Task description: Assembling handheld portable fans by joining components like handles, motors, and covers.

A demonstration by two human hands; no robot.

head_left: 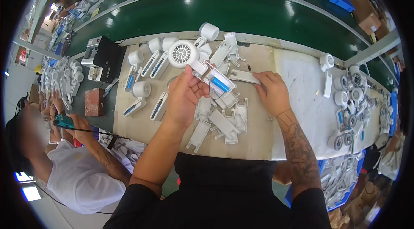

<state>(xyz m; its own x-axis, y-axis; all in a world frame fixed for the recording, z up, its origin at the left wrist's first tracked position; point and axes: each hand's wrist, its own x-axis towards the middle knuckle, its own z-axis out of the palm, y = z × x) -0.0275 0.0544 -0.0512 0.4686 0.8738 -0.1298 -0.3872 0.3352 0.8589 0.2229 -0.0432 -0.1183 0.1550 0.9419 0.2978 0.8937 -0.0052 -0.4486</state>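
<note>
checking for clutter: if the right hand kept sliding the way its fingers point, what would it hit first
Likely the flat white cover piece already at the right hand's fingertips; beyond that, the open fan handle in the left hand.

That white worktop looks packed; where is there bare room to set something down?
Bare worktop lies between the right hand and the fan pile at the right edge. Around the left hand it is crowded with handle covers and open fans.
</note>
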